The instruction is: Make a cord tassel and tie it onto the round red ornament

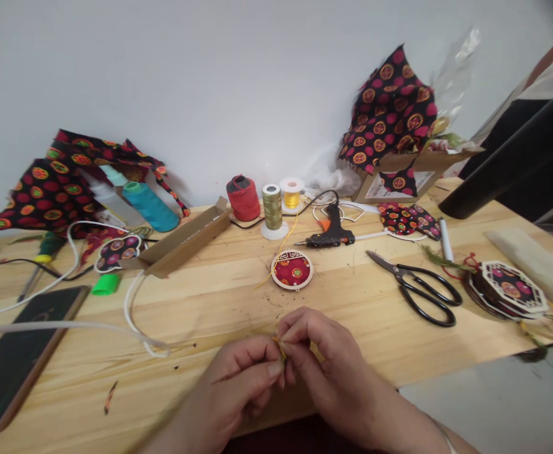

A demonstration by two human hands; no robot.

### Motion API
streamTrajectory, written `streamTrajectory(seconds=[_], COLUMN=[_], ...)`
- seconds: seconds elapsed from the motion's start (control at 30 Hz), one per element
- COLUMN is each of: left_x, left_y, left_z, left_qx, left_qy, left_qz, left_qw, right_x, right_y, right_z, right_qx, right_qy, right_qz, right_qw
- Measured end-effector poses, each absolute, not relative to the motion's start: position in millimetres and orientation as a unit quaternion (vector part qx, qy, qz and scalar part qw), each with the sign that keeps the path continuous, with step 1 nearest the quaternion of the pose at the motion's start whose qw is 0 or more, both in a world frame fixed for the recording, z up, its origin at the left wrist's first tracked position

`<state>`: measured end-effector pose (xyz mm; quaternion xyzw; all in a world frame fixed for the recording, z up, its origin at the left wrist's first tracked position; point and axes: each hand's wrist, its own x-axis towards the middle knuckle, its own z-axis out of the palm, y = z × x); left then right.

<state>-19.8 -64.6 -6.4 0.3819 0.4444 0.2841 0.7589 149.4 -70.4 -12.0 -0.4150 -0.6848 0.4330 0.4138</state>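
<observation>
My left hand (pixel 245 381) and my right hand (pixel 326 359) meet at the front edge of the table, fingertips pinched together. Between them runs a short piece of yellow cord (pixel 280 349), its ends hidden by the fingers. Just beyond the hands lies a round pendant (pixel 292 270) with a pale cut-out rim and red patterned fabric. A thin yellow strand crosses the pendant's left side and leads up toward a spool of yellow cord (pixel 292 195). Beside that spool stands a spool of olive thread (pixel 272 208), with a cone of red thread (pixel 243 198) to its left.
Black-handled scissors (pixel 415 287) and a black glue gun (pixel 330 230) lie to the right. Finished-looking octagonal pieces (pixel 512 290) sit near the right edge. At left are a phone (pixel 25 353), white cable (pixel 132 315) and cardboard tray (pixel 186 243). A fabric-filled box (pixel 399 173) stands behind.
</observation>
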Motion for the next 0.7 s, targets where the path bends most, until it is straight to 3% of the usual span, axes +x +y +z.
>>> streamTrajectory(seconds=[0.23,0.7], left_x=[-14,-4], left_y=[-65,-65], left_z=[-1,-8], left_qx=[0.361,0.253], left_qy=[0.459,0.489], left_qz=[0.296,0.368], left_qw=[0.756,0.749], right_x=[143,140], right_y=[-70,-68], right_z=[-16,-22], right_qx=[-0.421,-0.451], right_qy=[-0.601,-0.605], right_qz=[0.501,0.437], right_qw=[0.458,0.490])
